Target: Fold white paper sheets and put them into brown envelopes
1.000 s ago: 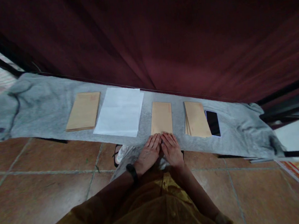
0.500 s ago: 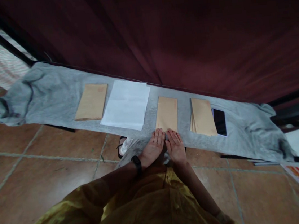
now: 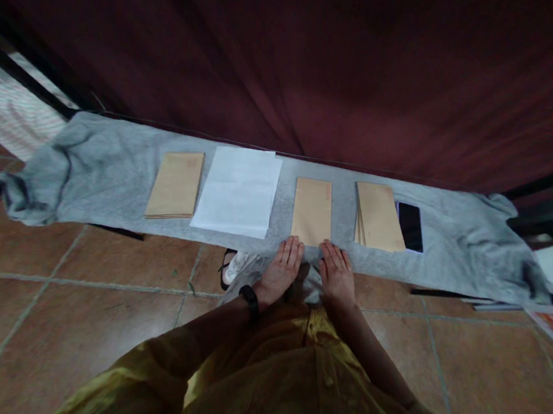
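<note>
The middle envelope (image 3: 312, 211) lies flat, near edge at the fingers (image 3: 291, 251).

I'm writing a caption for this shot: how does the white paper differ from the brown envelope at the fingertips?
The white paper is clearly larger than the brown envelope. The envelope has reddish print near its far right corner; none is visible on the paper. The left hand and right hand are at the envelope's near edge, apart from the paper. Both lie flat on gray cloth.
</note>
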{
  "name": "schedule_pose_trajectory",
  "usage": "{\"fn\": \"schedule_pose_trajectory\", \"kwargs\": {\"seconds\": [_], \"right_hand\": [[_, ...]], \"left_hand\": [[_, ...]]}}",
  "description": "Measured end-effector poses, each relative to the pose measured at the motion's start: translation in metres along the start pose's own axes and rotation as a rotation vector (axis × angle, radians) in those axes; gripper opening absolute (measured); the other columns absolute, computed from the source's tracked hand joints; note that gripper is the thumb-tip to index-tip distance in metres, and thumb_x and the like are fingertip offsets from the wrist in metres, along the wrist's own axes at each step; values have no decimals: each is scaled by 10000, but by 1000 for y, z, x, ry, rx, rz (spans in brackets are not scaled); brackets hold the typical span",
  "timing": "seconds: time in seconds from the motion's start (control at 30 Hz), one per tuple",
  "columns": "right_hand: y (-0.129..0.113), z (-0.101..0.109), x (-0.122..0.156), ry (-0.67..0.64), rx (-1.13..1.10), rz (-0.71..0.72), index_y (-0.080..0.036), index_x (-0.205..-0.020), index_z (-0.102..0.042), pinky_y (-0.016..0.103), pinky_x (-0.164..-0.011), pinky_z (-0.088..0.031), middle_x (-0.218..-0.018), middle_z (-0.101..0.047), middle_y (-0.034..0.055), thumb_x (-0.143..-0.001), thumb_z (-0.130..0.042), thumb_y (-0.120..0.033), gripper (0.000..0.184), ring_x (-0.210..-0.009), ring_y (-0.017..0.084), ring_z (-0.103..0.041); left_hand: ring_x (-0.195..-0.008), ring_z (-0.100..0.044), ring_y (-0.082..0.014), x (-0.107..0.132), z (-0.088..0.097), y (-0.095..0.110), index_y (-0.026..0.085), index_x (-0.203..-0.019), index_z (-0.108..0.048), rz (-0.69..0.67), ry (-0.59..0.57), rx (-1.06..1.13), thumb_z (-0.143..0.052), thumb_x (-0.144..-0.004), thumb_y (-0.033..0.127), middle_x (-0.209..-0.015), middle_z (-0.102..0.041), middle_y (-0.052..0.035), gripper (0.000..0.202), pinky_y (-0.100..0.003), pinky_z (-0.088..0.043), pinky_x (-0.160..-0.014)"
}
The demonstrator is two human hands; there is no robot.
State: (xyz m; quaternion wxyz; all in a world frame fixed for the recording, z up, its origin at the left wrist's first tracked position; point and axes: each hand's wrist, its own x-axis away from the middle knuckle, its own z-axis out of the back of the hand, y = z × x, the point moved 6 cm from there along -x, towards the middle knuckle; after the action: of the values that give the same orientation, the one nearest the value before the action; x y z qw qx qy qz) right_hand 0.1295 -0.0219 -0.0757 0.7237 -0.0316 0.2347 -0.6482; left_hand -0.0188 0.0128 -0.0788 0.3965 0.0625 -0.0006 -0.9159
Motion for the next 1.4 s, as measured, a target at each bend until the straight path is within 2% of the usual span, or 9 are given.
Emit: {"fn": "schedule_pose_trajectory", "kwargs": {"seconds": [0.2, 0.3, 0.43, 0.63, 0.83, 0.97, 1.17, 1.3, 1.4], "right_hand": [[6, 5, 4, 21, -11, -15, -148, -1530, -443, 513, -1213, -314, -1517, -537, 155, -1066, -349, -277, 490, -1428, 254, -468], [5, 5, 1, 33, -19, -33, -138, -1514, -463, 524, -1215, -308, -1506, -546, 158, -1073, -332, -296, 487, -1432, 264, -462], [-7, 1, -12, 18, -19, -8, -130, -1535, -428, 530, -1222, -298, -1539, -511, 153, -1080, -316, -301, 500, -1479, 261, -397], [-29, -16, -29, -62, -11, 72, -152, -1551, -415, 503, -1232, -297, -1558, -492, 138, -1077, -346, -288, 498, -1491, 232, -383], [-25, -15, -25, -17, 37, 29, -181, -1549, -424, 509, -1228, -285, -1586, -459, 114, -1069, -377, -275, 492, -1497, 243, -367], [-18, -14, -22, -32, 66, -8, -154, -1546, -428, 502, -1230, -266, -1592, -448, 125, -1071, -356, -277, 496, -1504, 246, -353], [-15, -20, -20, -63, 98, -22, -122, -1558, -400, 474, -1244, -230, -1604, -430, 121, -1037, -337, -187, 529, -1514, 237, -331], [-13, -23, -18, -67, 114, -18, -134, -1562, -394, 467, -1245, -236, -1604, -434, 112, -1028, -365, -185, 537, -1521, 233, -310], [-13, -24, -18, -73, 109, -11, -133, -1556, -402, 476, -1245, -237, -1602, -436, 116, -1032, -384, -200, 529, -1523, 238, -304]], "left_hand": [[-1518, -332, -290, 1, -2, -4, 54, -1589, -286, -12, -23, -56, -354, -912, 47, -1604, -379, -241, 681, -517, -336, -1237], [-1523, -316, -318, -1, -1, -5, 6, -1562, -318, -13, -45, -39, -379, -947, 116, -1600, -367, -275, 627, -514, -323, -1233], [-1518, -326, -348, -7, 3, -6, -23, -1546, -322, -14, -83, -2, -446, -955, 206, -1586, -377, -300, 646, -529, -307, -1225], [-1472, -400, -344, -13, 12, -6, -27, -1514, -376, -27, -112, -36, -471, -913, 160, -1521, -476, -277, 636, -513, -319, -1209], [-1394, -494, -314, -15, 20, -9, 26, -1465, -470, -14, -38, -7, -400, -992, 195, -1441, -568, -233, 507, -490, -361, -1172], [-1360, -530, -298, -23, 26, -13, 51, -1405, -546, 12, 43, 67, -377, -1028, 230, -1406, -606, -213, 451, -473, -366, -1172], [-1511, -356, -245, -47, 26, -7, 84, -1502, -449, -51, 94, 183, -378, -1049, 322, -1589, -449, -165, 517, -443, -252, -1262], [-1530, -322, -252, -57, 17, -7, 85, -1515, -432, -12, 65, 195, -396, -1041, 475, -1615, -403, -174, 615, -451, -242, -1266], [-1540, -297, -264, -57, 14, -11, 85, -1525, -419, 5, 57, 181, -416, -1023, 532, -1626, -380, -179, 672, -455, -236, -1268]]}}
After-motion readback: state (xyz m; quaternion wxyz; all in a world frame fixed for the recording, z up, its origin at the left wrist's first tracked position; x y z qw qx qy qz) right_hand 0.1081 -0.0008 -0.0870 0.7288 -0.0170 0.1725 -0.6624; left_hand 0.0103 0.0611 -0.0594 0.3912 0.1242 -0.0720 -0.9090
